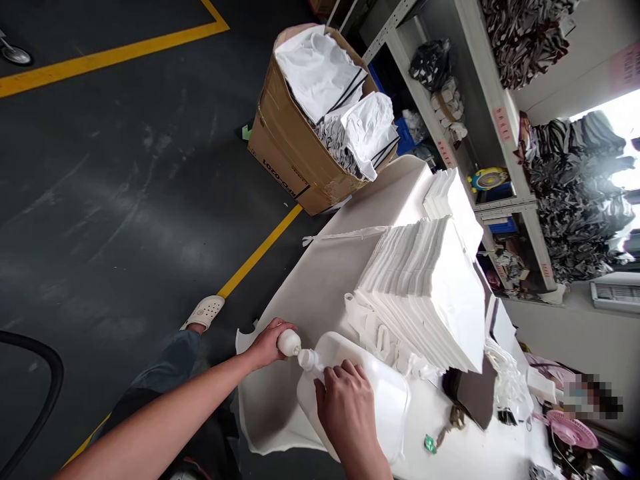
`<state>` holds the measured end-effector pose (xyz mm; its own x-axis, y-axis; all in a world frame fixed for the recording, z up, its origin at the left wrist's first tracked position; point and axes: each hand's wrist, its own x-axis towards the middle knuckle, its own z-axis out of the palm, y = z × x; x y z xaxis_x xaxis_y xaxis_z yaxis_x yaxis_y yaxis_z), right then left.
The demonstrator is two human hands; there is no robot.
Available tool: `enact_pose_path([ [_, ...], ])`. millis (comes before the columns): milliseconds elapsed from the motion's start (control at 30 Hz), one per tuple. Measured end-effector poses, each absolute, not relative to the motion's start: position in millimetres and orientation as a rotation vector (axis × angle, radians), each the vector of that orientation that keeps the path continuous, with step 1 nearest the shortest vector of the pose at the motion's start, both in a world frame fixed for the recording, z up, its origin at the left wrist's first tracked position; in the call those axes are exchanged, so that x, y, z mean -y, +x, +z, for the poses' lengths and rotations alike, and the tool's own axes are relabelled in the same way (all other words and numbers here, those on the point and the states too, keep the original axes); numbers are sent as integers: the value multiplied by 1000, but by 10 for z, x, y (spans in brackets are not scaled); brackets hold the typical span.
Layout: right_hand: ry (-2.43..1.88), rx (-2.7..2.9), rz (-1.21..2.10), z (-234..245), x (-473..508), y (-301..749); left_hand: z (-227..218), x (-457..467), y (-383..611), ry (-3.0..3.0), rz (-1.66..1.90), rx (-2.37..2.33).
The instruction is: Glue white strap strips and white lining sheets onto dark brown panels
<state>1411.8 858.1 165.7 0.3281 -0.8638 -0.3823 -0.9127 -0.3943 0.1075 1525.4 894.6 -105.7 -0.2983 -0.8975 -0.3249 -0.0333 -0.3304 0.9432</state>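
A small white bottle (289, 343) is in my left hand (267, 347), its fingers wrapped around it. The bottle's narrow mouth is right beside the neck of a large white plastic jerry can (387, 393); I cannot tell whether they touch. My right hand (347, 400) is closed over the top of the jerry can, around what looks like its handle, which the hand hides. The can is at the edge of a table (270, 407) covered in white cloth. Beside it, a tall stack of folded white fabric (425, 287) has loose white straps (373, 327) at its foot.
A cardboard box (285, 147) full of white and grey fabric stands beyond the table's end. Shelving (480, 87) with bags and fabric piles runs along the right. A pink fan (573, 429) is at lower right. Yellow lines (260, 253) mark the dark floor.
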Motion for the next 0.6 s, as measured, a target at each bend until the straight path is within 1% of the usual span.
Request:
enact_pose_path([
  [600, -2468, -1656, 552, 1655, -8591, 14101, -1003, -8913, 15285, 1284, -1718, 1253],
])
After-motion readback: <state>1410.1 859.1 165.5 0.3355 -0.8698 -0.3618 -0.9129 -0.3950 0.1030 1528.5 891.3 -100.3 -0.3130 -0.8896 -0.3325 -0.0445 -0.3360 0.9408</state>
